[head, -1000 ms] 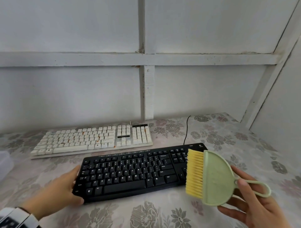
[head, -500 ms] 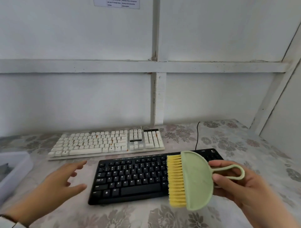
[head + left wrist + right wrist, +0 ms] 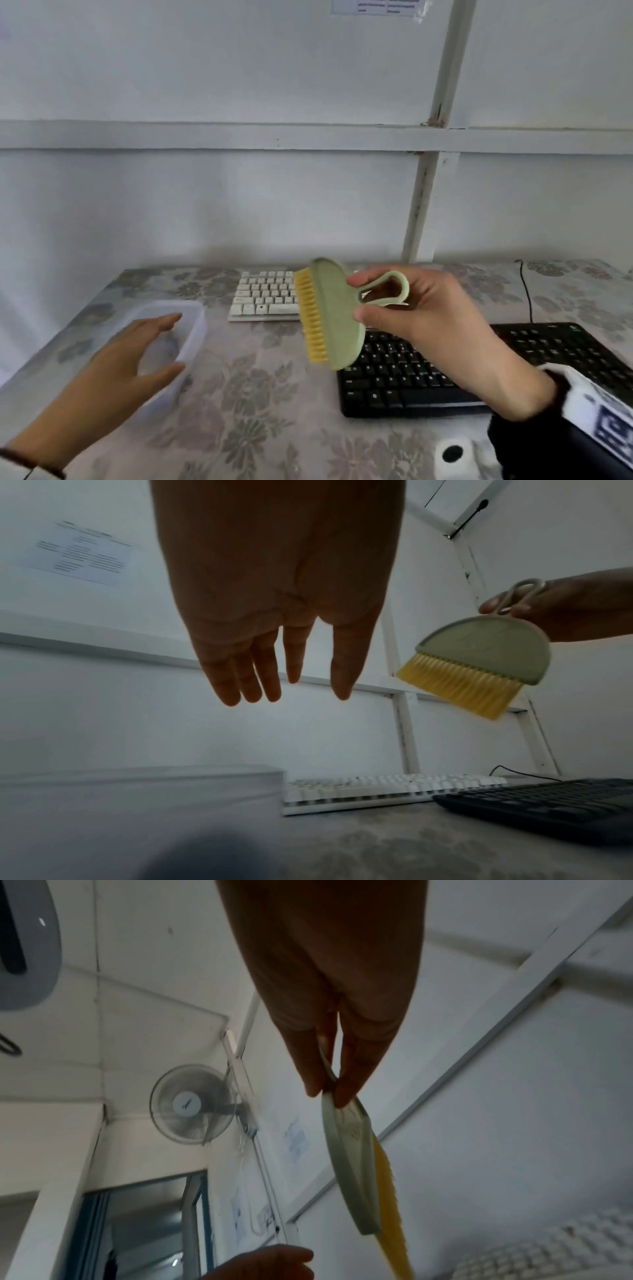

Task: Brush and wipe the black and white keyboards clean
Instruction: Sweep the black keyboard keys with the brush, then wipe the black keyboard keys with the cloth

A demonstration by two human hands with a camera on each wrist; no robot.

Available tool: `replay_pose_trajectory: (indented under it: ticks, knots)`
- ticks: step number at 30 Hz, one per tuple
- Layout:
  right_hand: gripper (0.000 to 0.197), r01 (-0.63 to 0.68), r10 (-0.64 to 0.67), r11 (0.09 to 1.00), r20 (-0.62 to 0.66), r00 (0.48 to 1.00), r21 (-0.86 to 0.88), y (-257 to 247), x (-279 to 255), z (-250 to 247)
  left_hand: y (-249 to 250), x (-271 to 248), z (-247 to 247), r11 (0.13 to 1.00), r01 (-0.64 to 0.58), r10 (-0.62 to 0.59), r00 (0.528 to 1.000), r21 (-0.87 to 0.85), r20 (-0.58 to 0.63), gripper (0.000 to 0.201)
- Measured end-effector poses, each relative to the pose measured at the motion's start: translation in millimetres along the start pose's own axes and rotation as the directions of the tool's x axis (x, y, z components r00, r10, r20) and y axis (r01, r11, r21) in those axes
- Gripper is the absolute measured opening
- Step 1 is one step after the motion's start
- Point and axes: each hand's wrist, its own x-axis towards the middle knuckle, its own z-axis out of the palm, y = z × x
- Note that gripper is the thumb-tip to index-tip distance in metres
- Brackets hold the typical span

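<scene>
The right hand pinched the brush by its loop, off both keyboards; the left hand, fingers apart, hovered over a tub. Wiping seemingly remained.

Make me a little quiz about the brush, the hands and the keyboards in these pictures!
1. True or false: the brush is touching the black keyboard.
2. Which hand holds the brush? A) left hand B) right hand C) both
3. Fill in: the left hand reaches over the clear plastic ______.

Key:
1. False. It is held up in the air, bristles clear of the keys.
2. B. The fingers pinch its loop handle; the left hand is open and holds nothing.
3. Box. It sits on the flowered tablecloth, left of the white keyboard.
</scene>
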Motion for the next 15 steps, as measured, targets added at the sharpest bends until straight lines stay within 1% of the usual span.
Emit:
replay_pose_trajectory:
  ticks: [5,7,9,10,11,15]
  knots:
    - [0.027,0.147,-0.133,0.985,0.136,0.982,-0.093,9,54,97,-53,-4,-16,0.993,0.091,-0.091,0.996,0.069,-0.005,0.078]
    - [0.03,0.257,-0.219,0.947,0.198,0.955,-0.193,13,72,134,-67,-7,-21,0.994,0.094,-0.094,0.996,0.06,-0.003,0.08]
    - [0.032,0.388,-0.321,0.879,0.26,0.911,-0.276,18,89,168,-77,-9,-27,0.995,0.103,-0.103,0.995,0.005,0.013,0.072]
    - [0.032,0.446,-0.362,0.845,0.3,0.883,-0.293,21,96,184,-80,-10,-30,0.992,0.121,-0.12,0.992,-0.024,0.038,0.072]
    - [0.032,0.497,-0.392,0.813,0.346,0.852,-0.304,25,103,199,-83,-11,-33,0.988,0.144,-0.141,0.987,-0.049,0.071,0.076]
    - [0.03,0.638,-0.414,0.673,0.523,0.745,-0.375,40,120,245,-106,-11,-38,0.968,0.22,-0.2,0.968,-0.121,0.153,0.114]
